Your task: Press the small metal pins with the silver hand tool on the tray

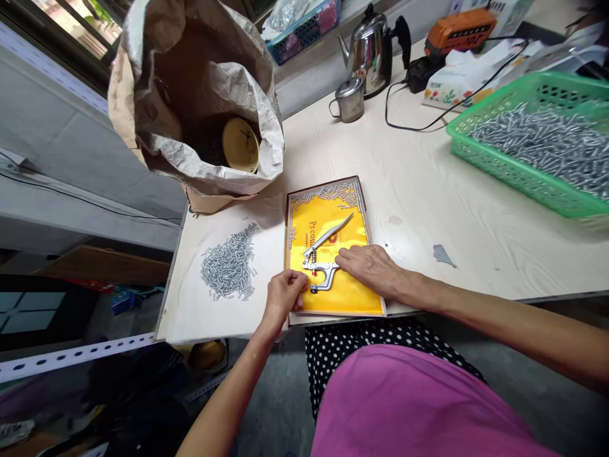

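A pair of silver snap-fastener pliers (326, 274), with a spring and a long raised lever, is over a yellow sheet (340, 295) in a shallow tray (287, 254). My right hand (368, 268) is closed around the rear of its body, hiding the lower handle. Close to the jaw, at the tray's left side, my left hand (286, 291) has thumb and fingers pinched together. Whatever it may hold is too small to make out. Small silver metal pieces (340, 192) line the tray's far end and sides.
Left of the tray lies a pile of small metal pieces (228, 263). Behind it stands a large open paper sack (190, 184) containing a yellowish cup (240, 145). A green basket (514, 178) of metal pieces is at right. A kettle (371, 54) and lidded mug (349, 101) stand behind.
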{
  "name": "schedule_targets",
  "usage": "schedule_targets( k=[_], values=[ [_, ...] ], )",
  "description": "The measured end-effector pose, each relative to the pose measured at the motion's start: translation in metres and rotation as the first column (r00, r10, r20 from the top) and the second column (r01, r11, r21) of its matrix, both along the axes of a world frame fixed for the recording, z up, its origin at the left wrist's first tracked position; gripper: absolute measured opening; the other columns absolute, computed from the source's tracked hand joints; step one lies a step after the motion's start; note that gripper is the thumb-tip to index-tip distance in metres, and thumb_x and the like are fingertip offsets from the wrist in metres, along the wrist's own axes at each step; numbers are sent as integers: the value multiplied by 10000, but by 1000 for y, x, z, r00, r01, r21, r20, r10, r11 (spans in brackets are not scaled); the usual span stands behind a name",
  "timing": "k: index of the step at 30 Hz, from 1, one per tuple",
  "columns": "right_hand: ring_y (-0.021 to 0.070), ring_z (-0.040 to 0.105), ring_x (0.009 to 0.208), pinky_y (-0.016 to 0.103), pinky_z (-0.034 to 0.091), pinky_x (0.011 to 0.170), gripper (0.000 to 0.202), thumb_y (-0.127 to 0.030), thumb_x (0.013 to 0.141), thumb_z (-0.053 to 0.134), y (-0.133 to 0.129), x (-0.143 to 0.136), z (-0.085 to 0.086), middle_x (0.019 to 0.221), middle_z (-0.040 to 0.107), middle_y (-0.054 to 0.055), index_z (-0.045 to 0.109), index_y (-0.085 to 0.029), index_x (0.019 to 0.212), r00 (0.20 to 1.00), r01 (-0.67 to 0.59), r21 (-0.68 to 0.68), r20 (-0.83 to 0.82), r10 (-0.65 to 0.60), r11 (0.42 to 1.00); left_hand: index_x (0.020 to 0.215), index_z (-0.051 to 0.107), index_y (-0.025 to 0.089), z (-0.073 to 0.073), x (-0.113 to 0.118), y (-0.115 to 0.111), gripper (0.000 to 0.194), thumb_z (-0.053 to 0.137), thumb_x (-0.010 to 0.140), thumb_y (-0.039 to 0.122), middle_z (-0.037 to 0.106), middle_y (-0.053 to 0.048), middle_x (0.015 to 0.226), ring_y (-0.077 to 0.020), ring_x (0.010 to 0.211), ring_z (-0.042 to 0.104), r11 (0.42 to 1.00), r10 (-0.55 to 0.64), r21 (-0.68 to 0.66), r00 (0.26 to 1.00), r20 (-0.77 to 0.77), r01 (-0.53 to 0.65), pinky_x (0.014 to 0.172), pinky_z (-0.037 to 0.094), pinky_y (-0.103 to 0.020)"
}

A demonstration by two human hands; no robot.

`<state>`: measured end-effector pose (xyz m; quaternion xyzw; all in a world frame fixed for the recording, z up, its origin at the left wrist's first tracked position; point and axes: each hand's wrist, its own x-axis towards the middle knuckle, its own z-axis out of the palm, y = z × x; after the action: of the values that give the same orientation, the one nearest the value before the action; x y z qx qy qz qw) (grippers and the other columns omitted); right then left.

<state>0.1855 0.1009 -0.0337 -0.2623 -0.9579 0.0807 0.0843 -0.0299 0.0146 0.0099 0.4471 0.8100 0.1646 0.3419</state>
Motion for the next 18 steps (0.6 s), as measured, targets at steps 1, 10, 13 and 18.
schedule_targets(
  k=[1,10,13,18],
  values=[
    [186,532,780,338,230,589,166,-108,995,435,0,0,2,888,650,58,562,-200,941,1000,-8,9,0,8,1000,792,649,150,-1,-1,-3,235,639,873,370,584,21,519,-103,409,494,997,80,-5,983,165,-80,451,369,-206],
    [176,541,763,331,218,578,166,-93,1002,420,-1,2,8,913,654,65,546,-191,959,1000,-26,-55,9,27,998,760,645,134,-2,10,-7,430,825,644,506,595,25,449,-75,360,482,955,289,-83,830,477,-285,395,367,-172],
    [178,535,769,333,202,575,163,-98,1003,421,1,1,8,923,652,65,547,-192,961,999,-20,-92,28,23,996,753,654,126,-3,12,-3,380,822,691,460,600,23,450,-72,360,497,954,288,-68,833,473,-291,399,385,-162],
    [183,517,784,340,183,573,180,-106,1005,407,3,-1,10,927,644,72,561,-192,971,998,-10,-138,63,19,990,773,651,115,-4,14,0,238,767,810,320,616,15,453,-83,366,541,951,307,-106,839,450,-291,412,440,-159]
  ],
)
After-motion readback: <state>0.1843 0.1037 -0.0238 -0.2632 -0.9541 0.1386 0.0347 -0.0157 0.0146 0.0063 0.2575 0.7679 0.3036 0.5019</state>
